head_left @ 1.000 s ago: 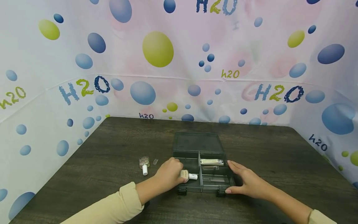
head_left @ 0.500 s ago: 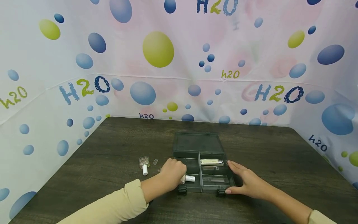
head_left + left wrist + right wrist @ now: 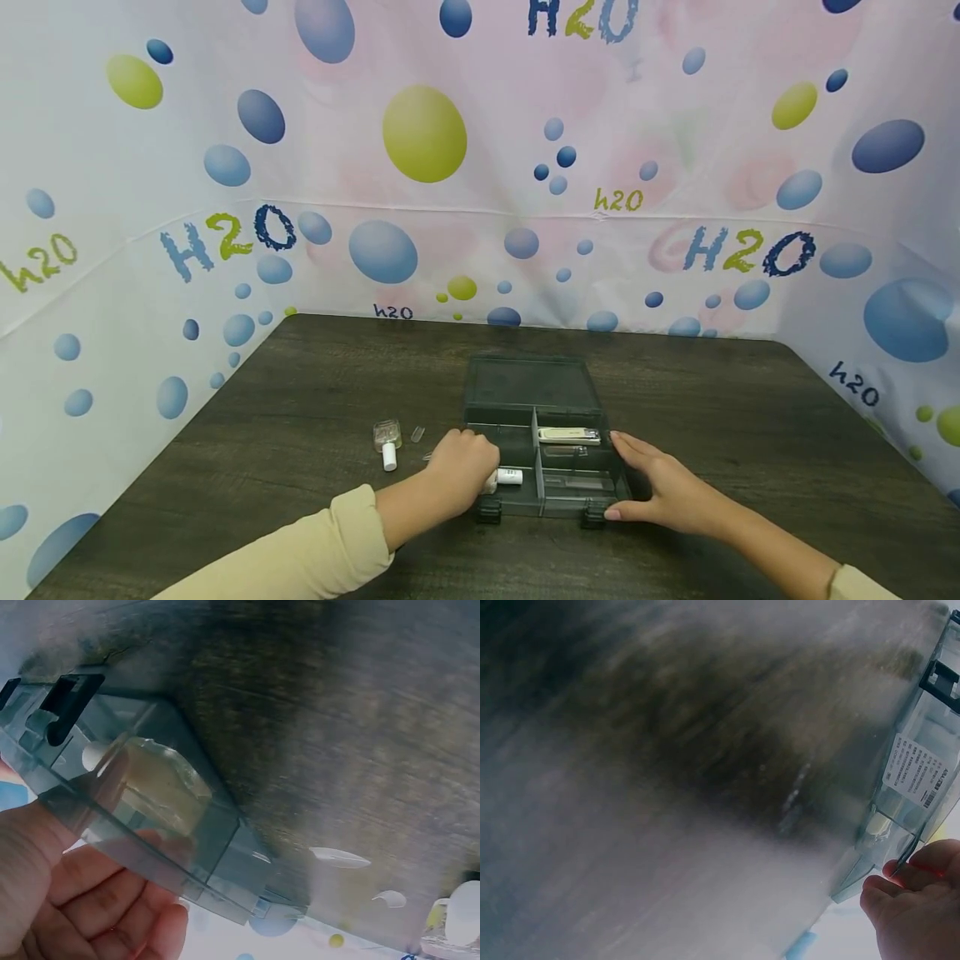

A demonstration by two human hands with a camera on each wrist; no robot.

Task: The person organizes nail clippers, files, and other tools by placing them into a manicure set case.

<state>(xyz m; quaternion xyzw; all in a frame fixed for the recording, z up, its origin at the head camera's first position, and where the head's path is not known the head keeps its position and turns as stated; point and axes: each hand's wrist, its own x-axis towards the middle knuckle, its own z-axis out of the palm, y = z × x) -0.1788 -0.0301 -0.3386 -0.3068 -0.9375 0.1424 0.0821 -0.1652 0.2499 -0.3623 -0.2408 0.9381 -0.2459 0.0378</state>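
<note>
A dark see-through plastic box [image 3: 549, 506] stands with its lid [image 3: 531, 382] laid back. My left hand [image 3: 461, 468] reaches into its left compartment and holds a beige nail polish bottle [image 3: 169, 784] between thumb and fingers; its white cap [image 3: 510, 477] points right. In the left wrist view the bottle shows through the box wall. My right hand [image 3: 667, 487] touches the box's right side, thumb at the front corner and forefinger farther back. A nail clipper [image 3: 568, 436] lies in the back right compartment, and small clear pieces [image 3: 577, 482] lie in the front right one.
Left of the box, a clear nail polish bottle [image 3: 387, 442] with a white cap lies on the dark wooden table [image 3: 300, 467]. Near it is a small clear nail tip [image 3: 417, 434]; another [image 3: 340, 857] shows in the left wrist view. A printed curtain [image 3: 480, 167] stands behind.
My left hand has turned over the beige bottle, hiding most of its body in the head view, and the cap has shifted slightly left. The right hand and the box have stayed put.
</note>
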